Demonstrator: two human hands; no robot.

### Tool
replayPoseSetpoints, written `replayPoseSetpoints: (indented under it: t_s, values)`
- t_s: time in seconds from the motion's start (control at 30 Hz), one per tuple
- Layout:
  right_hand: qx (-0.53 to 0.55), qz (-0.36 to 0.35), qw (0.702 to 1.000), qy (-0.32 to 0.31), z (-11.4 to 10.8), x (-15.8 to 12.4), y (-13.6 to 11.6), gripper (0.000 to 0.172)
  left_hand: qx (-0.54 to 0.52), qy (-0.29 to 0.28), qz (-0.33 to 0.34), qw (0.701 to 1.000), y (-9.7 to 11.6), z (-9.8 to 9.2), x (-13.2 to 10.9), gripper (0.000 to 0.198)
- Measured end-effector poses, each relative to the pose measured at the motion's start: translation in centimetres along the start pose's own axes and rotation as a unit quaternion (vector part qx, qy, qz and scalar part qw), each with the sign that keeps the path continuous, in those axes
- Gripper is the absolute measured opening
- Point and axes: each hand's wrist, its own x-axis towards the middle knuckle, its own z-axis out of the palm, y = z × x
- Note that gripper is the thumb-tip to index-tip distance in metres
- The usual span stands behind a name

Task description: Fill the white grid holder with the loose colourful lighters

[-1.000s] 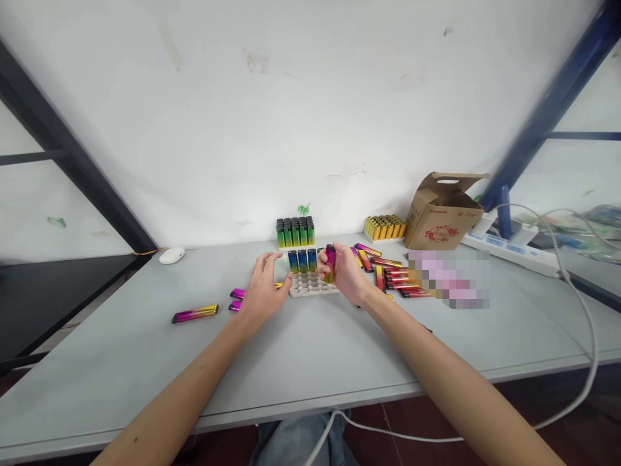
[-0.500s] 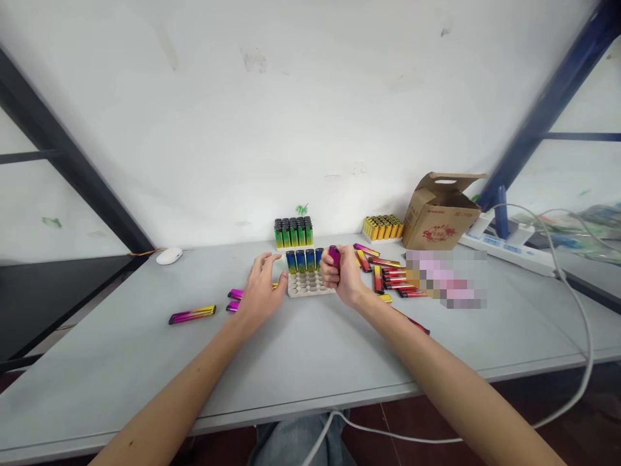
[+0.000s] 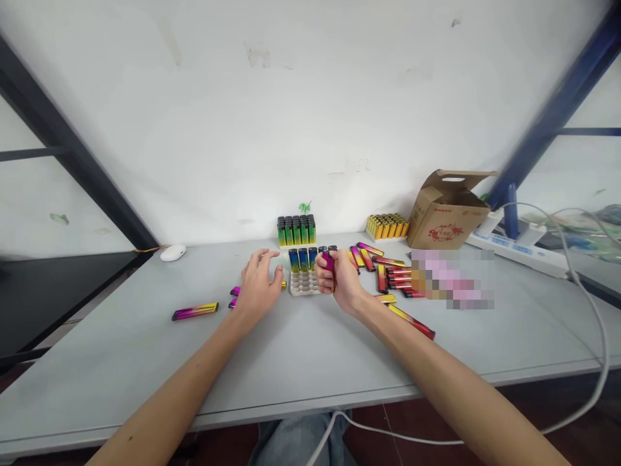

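Note:
My right hand is closed around a purple lighter, held upright over the right side of a pale tray with round holes. A row of blue lighters stands at the back of that tray. My left hand hovers left of the tray with its fingers apart and holds nothing. Beneath and behind it lie purple-and-yellow lighters, partly covered by the hand. Another purple-and-yellow lighter rests farther left on the grey table.
Against the wall stand a tray of green lighters and one of yellow lighters. An open cardboard box is at the right, near a white power strip. Red-and-yellow lighters lie scattered at the right; a white round object sits at the back left.
My right hand, with the purple lighter, has moved slightly left and lower over the tray. The left hand stays open in nearly the same place. The whole view has shifted a little.

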Motion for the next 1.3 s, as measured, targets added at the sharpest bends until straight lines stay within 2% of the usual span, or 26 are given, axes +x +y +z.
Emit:
replayPoseSetpoints:
  t_s: [0.2,0.43,0.57,0.7,0.77,0.83,0.97,1.13,1.2,1.3]
  values:
    - [-0.019,0.009,0.999,-0.042,-0.3,0.3,0.2,0.018,-0.027,0.017,0.004,0.999,-0.6,-0.4,0.3,0.033]
    - [-0.024,-0.038,0.998,-0.05,-0.8,0.2,-0.8,0.026,-0.026,0.004,0.009,1.0,-0.7,-0.1,0.4,0.033]
    - [-0.028,-0.056,0.997,-0.053,-1.7,0.3,-1.5,0.018,-0.022,0.002,0.016,1.0,-0.8,-0.1,0.3,0.033]
    - [-0.033,-0.03,0.997,-0.065,-3.0,0.5,-2.2,0.018,-0.018,-0.003,0.015,1.0,-0.8,-0.2,0.3,0.035]
    - [-0.06,-0.026,0.994,-0.083,-3.6,0.6,-2.5,0.02,-0.018,-0.006,0.01,1.0,-0.8,-0.3,0.4,0.034]
    - [-0.116,-0.054,0.988,-0.082,-4.0,0.6,-2.7,0.023,-0.019,-0.007,0.002,1.0,-0.7,-0.3,0.4,0.033]
    - [-0.251,-0.138,0.958,-0.025,-4.1,0.0,-3.4,0.028,-0.018,0.003,-0.011,1.0,-0.5,-0.5,0.5,0.03]
    - [-0.342,-0.179,0.922,-0.003,-4.0,-0.6,-4.3,0.035,-0.019,-0.002,-0.003,1.0,-0.2,-0.5,0.3,0.029]
    - [-0.394,-0.205,0.896,0.017,-4.3,-0.4,-4.2,0.035,-0.024,-0.01,-0.005,1.0,-0.1,-0.4,0.2,0.029]
    - [-0.484,-0.249,0.837,0.052,-5.1,0.3,-3.7,0.026,-0.031,-0.019,-0.013,0.999,0.0,-0.4,0.2,0.03]
